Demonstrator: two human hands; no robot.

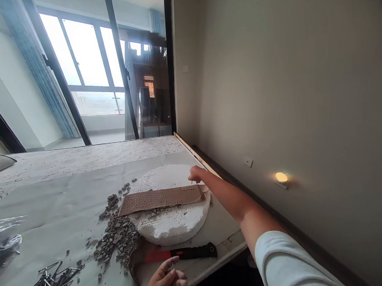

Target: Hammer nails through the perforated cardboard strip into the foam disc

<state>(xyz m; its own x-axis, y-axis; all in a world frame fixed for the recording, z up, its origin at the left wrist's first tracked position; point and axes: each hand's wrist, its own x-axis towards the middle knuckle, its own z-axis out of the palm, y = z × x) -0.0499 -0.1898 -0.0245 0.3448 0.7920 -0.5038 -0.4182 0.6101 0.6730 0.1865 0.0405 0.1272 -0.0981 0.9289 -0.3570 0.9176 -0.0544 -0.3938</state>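
My right hand (pixel 197 174) reaches over the far right end of a brown strip (pixel 163 198) dotted with rows of small holes. Its fingers are closed on a thin nail (pixel 192 182) that points down at the strip. Under the strip lies a thick round slab of white foam (pixel 174 228), rough and chipped on top. At the bottom edge, my left hand (pixel 165 280) is closed with a small metal nail (pixel 173 265) between its fingers. Just beyond it rests a claw hammer (pixel 197 251) with a red and black handle, its head to the left.
Grey broken stone chips (pixel 117 239) are heaped left of the foam. A pile of loose nails (pixel 50 284) lies at the lower left, near a clear plastic bag (pixel 7 248). A wall with a lit night light (pixel 281 178) stands to the right, beyond the wooden edge (pixel 198 155).
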